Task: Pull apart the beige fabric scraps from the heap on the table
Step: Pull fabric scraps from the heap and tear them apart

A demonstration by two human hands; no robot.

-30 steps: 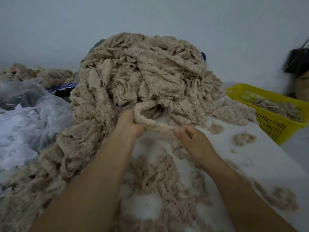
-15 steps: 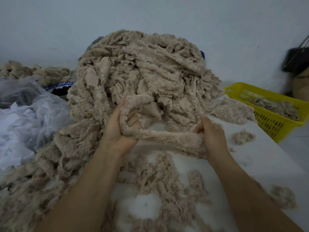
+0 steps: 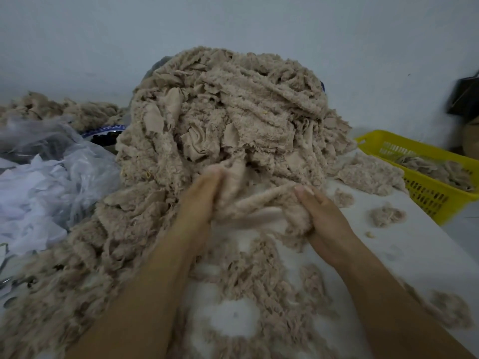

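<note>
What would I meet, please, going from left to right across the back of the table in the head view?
Clear plastic bag → heap of beige fabric scraps → yellow basket.

Left hand [image 3: 204,195]: lower than half a second ago, now at the foot of the heap [image 3: 233,104], motion-blurred | Right hand [image 3: 322,213]: moved inward, nearer the left hand | Beige strip [image 3: 255,203]: earlier stretched out between both hands, now slack and bunched between them, gripped at both ends
</note>
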